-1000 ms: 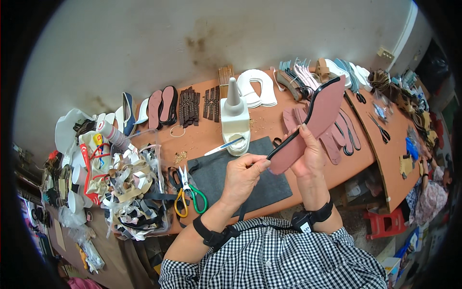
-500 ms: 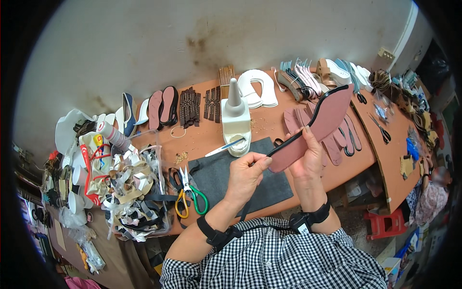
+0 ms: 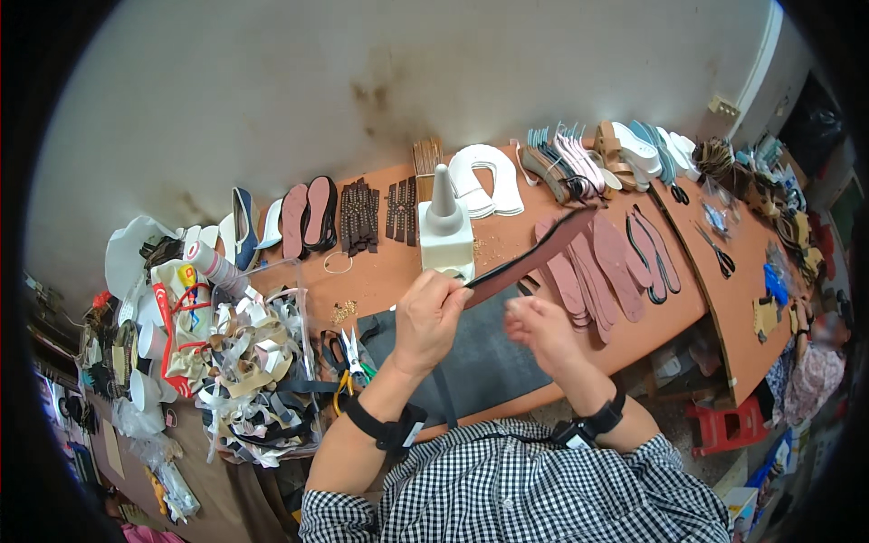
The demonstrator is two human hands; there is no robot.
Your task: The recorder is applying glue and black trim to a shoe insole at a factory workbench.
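Observation:
My left hand (image 3: 424,319) pinches one end of a pink insole (image 3: 534,258) with black edging along its rim. The insole slants up to the right, turned nearly edge-on. A dark strip (image 3: 444,396) hangs below my left hand over the dark grey mat (image 3: 493,353). My right hand (image 3: 546,337) is apart from the insole, above the mat's right part; its fingers are curled and smeared by motion. Scissors (image 3: 351,357) with yellow and green handles lie left of my left forearm. Behind the left hand stands a white block with a grey cone (image 3: 442,204).
Several pink insoles (image 3: 615,271) lie at the right. White U-shaped pieces (image 3: 487,185) and dark studded straps (image 3: 359,217) line the back. A clear bin of scraps (image 3: 262,371) stands left. Black scissors (image 3: 717,253) lie on the right table; a red stool (image 3: 724,425) stands below.
My right hand has let go of the insole and moved down and left. The insole has dropped lower and turned edge-on. My left hand has shifted slightly left.

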